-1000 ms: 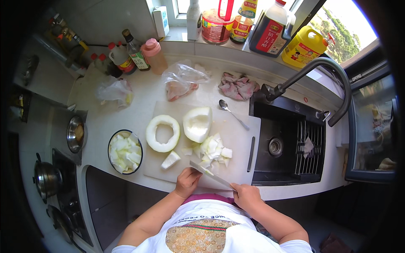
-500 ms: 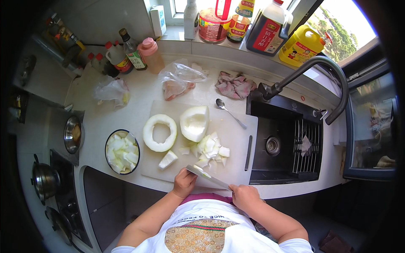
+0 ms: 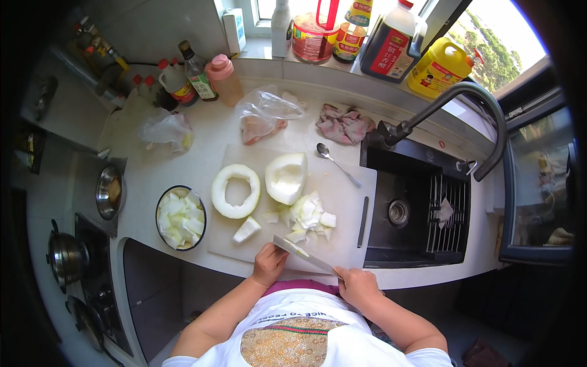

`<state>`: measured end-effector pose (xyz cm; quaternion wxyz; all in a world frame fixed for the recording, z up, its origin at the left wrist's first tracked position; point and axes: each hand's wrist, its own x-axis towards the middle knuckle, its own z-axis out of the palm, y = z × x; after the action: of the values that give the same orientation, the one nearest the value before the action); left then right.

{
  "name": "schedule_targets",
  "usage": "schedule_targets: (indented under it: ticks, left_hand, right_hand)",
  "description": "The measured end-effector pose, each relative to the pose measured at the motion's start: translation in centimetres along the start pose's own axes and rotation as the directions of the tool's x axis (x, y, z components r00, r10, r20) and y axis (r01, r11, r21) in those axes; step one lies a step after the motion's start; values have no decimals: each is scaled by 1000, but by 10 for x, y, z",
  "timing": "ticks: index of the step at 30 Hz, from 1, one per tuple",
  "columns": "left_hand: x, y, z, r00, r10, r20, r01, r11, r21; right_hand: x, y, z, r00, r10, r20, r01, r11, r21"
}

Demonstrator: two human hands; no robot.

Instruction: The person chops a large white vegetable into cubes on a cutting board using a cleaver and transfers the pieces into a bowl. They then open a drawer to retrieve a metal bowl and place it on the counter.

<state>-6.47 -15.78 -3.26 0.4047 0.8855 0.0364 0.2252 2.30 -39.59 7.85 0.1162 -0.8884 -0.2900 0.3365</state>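
My right hand (image 3: 359, 286) is wrapped round the handle of a kitchen knife (image 3: 315, 262), whose broad blade slants up to the left over the near edge of the white cutting board (image 3: 346, 241). Close by the blade's far end, my left hand (image 3: 269, 264) is closed; what its fingers grip is hidden. A pale melon slice (image 3: 296, 248) shows against the blade. Beyond the knife lies a heap of cut melon pieces (image 3: 309, 214). A hollow melon ring (image 3: 221, 202), a hollowed melon chunk (image 3: 287, 177) and a thick wedge (image 3: 246, 230) also rest on the board.
Left of the board stands a dark-rimmed bowl (image 3: 181, 218) full of melon pieces. A spoon (image 3: 337, 164) lies across the board's far edge. Behind are a plastic bag (image 3: 263, 119), a crumpled cloth (image 3: 345, 124) and several bottles. To the right is a black sink (image 3: 397, 241) with a tall faucet.
The whole view has shifted slightly, with the counter things a little further right. Both hands and the knife keep nearly the same pose.
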Motion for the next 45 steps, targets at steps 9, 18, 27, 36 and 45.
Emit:
schedule_targets:
  ticks: [9, 18, 27, 36, 45]
  left_hand:
    - [-3, -4, 1, 1000, 29, -8, -29, 1000, 12]
    - [-2, -2, 2, 1000, -8, -16, 8, 1000, -16]
    - [1, -1, 1, 1000, 8, -9, -8, 1000, -29]
    - [-5, -4, 2, 1000, 8, -17, -8, 1000, -4]
    - [-7, -3, 1, 1000, -18, -17, 18, 1000, -18]
  right_hand:
    - [-11, -1, 0, 1000, 9, -18, -11, 997, -77]
    - [19, -6, 13, 995, 53, 80, -46, 996, -79]
    - [25, 5, 27, 998, -12, -60, 12, 1000, -1]
    - [-14, -5, -2, 999, 53, 12, -52, 997, -57]
    - [4, -10, 4, 989, 85, 120, -74, 993, -89]
